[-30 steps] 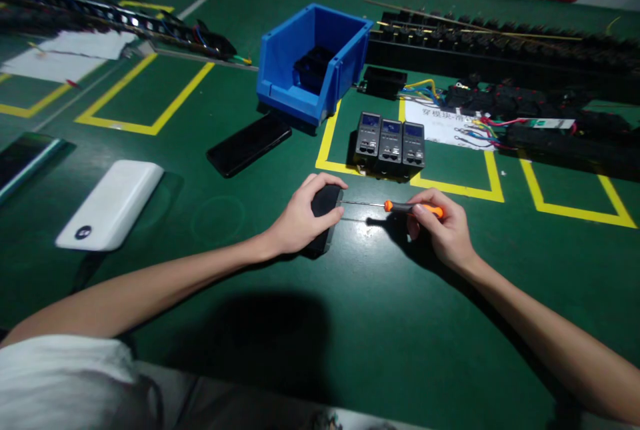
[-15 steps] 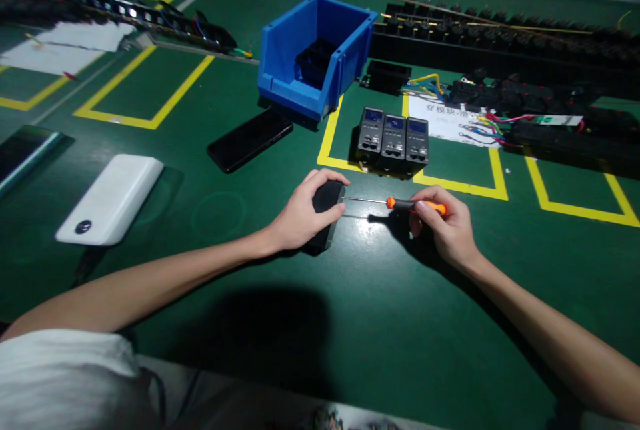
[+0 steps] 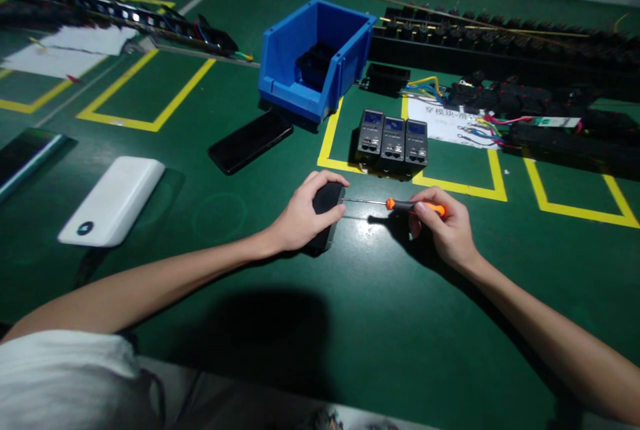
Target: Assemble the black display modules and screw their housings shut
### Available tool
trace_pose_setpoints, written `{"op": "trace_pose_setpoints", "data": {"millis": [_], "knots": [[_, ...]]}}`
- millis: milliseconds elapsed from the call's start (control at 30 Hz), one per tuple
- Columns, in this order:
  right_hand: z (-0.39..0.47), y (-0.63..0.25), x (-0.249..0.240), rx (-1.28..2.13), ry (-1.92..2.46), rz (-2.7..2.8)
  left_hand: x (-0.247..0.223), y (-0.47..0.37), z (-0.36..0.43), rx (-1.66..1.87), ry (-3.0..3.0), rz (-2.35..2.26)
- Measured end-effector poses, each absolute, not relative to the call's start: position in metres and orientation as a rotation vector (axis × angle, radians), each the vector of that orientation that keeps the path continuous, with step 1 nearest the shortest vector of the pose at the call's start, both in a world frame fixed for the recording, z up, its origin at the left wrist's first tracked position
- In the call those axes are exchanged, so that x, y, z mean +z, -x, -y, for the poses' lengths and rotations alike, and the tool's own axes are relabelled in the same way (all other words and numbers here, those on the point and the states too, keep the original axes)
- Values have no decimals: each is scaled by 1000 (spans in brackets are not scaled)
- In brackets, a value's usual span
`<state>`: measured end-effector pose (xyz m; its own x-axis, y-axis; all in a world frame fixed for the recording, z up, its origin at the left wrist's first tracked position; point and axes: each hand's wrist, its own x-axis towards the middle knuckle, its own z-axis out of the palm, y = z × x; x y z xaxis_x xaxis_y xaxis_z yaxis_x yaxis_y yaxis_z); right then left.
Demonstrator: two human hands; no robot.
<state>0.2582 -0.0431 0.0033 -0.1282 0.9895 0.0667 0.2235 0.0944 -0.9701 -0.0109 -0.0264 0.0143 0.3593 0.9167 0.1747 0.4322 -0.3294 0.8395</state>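
Note:
My left hand (image 3: 303, 212) is closed around a black box-shaped module (image 3: 326, 198), which rests on the green table (image 3: 400, 323). Between the fingers and thumb of my right hand (image 3: 447, 227) is a screwdriver (image 3: 400, 204) with an orange and grey handle. Its thin shaft lies nearly level and points left, and the tip meets the module's right-hand side; what it touches there is too small to make out. Just beyond my hands stand three dark grey modules (image 3: 393, 140) side by side, with small blue screens and sockets on their faces.
A blue bin (image 3: 300, 93) holding black parts stands behind my hands. Left of it lie a black phone (image 3: 250, 141), a white power bank (image 3: 113, 200) and another phone (image 3: 27, 157). Wired black strips (image 3: 540, 100) and a printed sheet (image 3: 435, 123) occupy the back right.
Both hands, the module and the screwdriver keep almost the same places. The whole view has shifted very slightly.

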Motion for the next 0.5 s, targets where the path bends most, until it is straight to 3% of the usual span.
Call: {"op": "trace_pose_setpoints", "data": {"millis": [500], "knots": [[45, -257, 3, 1137, 1231, 1503, 14, 11, 26, 882, -1907, -1159]]}}
